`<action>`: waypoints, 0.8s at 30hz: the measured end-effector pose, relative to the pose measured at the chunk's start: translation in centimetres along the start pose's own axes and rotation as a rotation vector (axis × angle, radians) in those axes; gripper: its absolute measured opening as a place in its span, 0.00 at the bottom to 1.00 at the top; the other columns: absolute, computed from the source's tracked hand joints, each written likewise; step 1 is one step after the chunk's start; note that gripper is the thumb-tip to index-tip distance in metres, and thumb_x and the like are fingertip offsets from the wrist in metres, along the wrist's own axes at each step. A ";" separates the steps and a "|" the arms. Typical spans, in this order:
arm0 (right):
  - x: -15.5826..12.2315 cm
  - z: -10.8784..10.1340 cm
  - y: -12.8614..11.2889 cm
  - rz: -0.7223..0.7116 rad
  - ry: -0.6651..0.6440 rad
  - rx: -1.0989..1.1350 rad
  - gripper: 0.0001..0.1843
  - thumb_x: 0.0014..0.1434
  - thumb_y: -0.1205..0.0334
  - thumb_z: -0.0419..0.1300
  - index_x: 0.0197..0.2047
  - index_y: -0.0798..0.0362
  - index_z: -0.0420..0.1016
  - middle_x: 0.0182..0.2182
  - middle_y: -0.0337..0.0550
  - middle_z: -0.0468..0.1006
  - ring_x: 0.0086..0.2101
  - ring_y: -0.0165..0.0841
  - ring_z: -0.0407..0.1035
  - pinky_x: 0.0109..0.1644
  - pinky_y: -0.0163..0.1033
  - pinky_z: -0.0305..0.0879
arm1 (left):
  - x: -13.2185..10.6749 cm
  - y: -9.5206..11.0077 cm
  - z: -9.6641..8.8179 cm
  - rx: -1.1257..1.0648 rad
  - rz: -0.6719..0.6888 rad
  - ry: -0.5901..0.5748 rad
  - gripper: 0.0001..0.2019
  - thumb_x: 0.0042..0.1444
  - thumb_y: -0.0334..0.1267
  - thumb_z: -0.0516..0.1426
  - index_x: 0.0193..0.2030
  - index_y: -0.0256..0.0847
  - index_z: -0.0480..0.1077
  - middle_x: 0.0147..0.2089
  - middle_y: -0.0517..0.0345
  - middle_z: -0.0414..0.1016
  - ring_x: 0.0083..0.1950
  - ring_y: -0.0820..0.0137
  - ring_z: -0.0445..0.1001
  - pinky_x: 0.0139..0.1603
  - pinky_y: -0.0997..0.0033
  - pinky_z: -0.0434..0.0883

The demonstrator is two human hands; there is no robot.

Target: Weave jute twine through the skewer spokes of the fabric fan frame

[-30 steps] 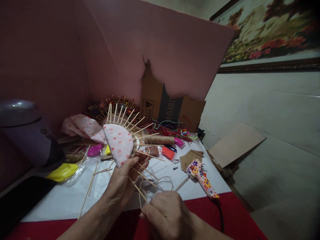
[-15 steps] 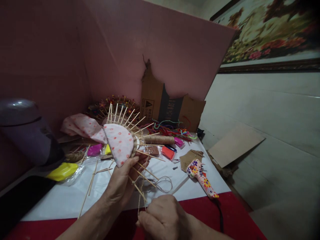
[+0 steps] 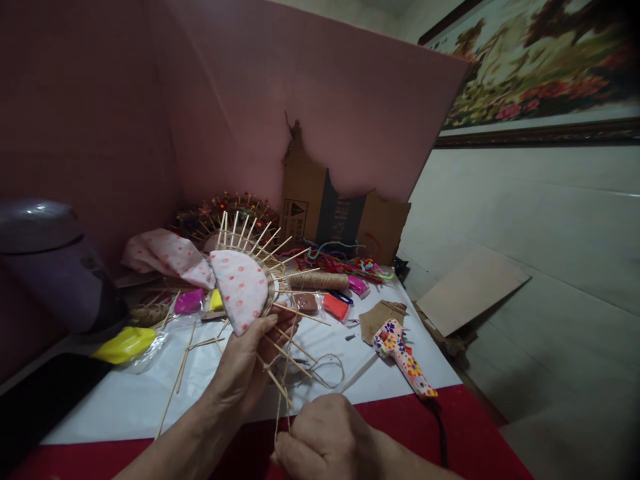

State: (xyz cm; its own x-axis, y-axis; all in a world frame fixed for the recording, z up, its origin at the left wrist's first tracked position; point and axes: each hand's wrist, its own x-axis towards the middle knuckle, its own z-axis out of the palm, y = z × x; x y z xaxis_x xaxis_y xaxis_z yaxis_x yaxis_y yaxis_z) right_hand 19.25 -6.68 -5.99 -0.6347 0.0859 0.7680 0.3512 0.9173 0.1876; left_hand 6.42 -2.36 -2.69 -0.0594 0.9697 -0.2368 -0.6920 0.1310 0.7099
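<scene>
My left hand point(image 3: 253, 360) grips a half-round craft piece point(image 3: 241, 290), its flat face covered in white cloth with pink-red flowers. Thin wooden sticks point(image 3: 263, 241) fan out from its curved edge, with twine woven between them close to the cloth. Lower down, my right hand point(image 3: 327, 433) is closed on a strand of jute twine point(image 3: 280, 412), which runs up to the lowest sticks. A loose loop of the twine point(image 3: 330, 370) hangs beside the stick tips. My right fingertips are partly hidden from view.
A flower-patterned glue gun point(image 3: 405, 357) lies on cardboard at right. Behind are a twine roll point(image 3: 319, 280), clay packs point(image 3: 336, 307), colourful pipe cleaners point(image 3: 350, 259) and torn cardboard point(image 3: 345, 217). A purple bottle point(image 3: 50, 267), yellow clay point(image 3: 127, 343) and loose sticks point(image 3: 183, 363) are at left.
My right hand has moved slightly down, drawing the twine strand with it. The craft piece has shifted very slightly down and right in my left hand.
</scene>
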 end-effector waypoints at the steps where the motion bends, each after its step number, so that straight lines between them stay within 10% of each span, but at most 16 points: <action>1: 0.0 0.1 0.0 -0.004 0.011 0.004 0.20 0.59 0.69 0.51 0.15 0.57 0.66 0.11 0.34 0.56 0.14 0.26 0.48 0.16 0.36 0.38 | 0.0 0.0 0.0 0.005 -0.001 0.009 0.08 0.51 0.22 0.53 0.33 0.29 0.74 0.37 0.46 0.79 0.41 0.64 0.78 0.44 0.70 0.76; 16: -0.1 -1.0 0.3 0.082 0.046 -0.060 0.20 0.63 0.56 0.50 0.22 0.56 0.67 0.10 0.33 0.59 0.13 0.26 0.52 0.19 0.37 0.39 | 0.1 0.0 0.0 0.009 -0.016 0.003 0.08 0.51 0.23 0.53 0.32 0.29 0.74 0.35 0.46 0.80 0.39 0.64 0.78 0.43 0.69 0.76; 24: -0.2 -4.7 3.0 0.574 0.251 0.029 0.10 0.61 0.67 0.50 0.40 0.55 0.71 0.30 0.45 0.72 0.32 0.33 0.67 0.35 0.39 0.61 | -0.7 0.1 0.4 0.109 -0.162 -0.075 0.07 0.49 0.25 0.55 0.34 0.30 0.74 0.35 0.45 0.80 0.35 0.66 0.79 0.41 0.70 0.76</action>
State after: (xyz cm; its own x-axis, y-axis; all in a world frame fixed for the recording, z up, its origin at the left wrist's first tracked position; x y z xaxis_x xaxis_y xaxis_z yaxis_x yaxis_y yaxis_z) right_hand 23.68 -5.72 -2.72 -0.1678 0.4774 0.8625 0.5673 0.7623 -0.3116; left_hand 6.67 -2.97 -2.14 0.1027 0.9464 -0.3063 -0.6060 0.3037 0.7352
